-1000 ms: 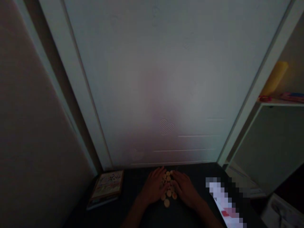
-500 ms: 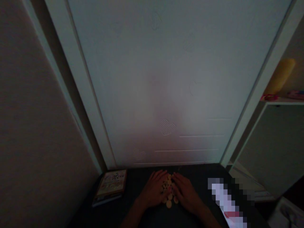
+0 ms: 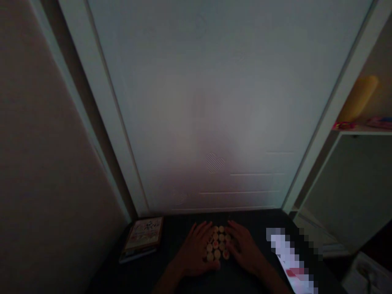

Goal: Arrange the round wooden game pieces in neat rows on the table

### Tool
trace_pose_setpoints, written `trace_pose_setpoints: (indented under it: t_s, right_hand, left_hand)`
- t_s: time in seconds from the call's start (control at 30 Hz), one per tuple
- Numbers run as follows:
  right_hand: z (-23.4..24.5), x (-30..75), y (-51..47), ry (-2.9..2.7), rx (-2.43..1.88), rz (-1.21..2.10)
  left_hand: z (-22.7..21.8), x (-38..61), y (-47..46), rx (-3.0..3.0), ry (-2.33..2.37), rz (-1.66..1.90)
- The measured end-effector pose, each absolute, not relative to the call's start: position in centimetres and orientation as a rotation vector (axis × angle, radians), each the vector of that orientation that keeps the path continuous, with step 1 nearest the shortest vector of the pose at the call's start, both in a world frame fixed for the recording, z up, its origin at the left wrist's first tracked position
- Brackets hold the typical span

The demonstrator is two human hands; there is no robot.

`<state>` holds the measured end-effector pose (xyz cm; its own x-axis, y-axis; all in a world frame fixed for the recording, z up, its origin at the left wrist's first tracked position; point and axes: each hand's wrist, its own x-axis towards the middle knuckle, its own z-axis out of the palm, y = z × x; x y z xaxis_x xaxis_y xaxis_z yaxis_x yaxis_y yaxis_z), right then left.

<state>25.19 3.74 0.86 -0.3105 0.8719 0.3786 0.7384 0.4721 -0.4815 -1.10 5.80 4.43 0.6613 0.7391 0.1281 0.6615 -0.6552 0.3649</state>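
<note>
Round wooden discs with red markings, possibly xiangqi pieces (image 3: 218,243), lie flat in a compact block of rows on the dark table (image 3: 171,232). My left hand (image 3: 195,248) rests palm down against the block's left side, fingers spread. My right hand (image 3: 245,247) rests the same way against its right side. Both hands touch the discs' edges, and neither holds one. The light is dim, so the markings cannot be read.
A flat illustrated box (image 3: 143,233) lies on the table's left, with a thin item under it. A pixelated white object (image 3: 289,255) lies on the right. A white door (image 3: 199,110) rises behind the table. A yellow cylinder (image 3: 358,99) stands on a shelf at right.
The loose, narrow heap of discs has become a tidier, wider block of rows. My hands have drawn slightly apart to its sides.
</note>
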Motion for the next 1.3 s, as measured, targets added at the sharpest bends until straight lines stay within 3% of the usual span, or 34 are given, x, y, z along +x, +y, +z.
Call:
trace_pose_setpoints:
  t_s: [0.43,1.3]
  right_hand:
    - [0.7,26.4,3.1,-2.283,-1.384,0.403]
    - [0.3,26.8,1.2,-2.259,-1.401,0.525]
  left_hand:
    - [4.0,0.6,7.3,2.637,1.024,0.285]
    - [4.2,-0.8,6.6,2.636,1.068,0.515]
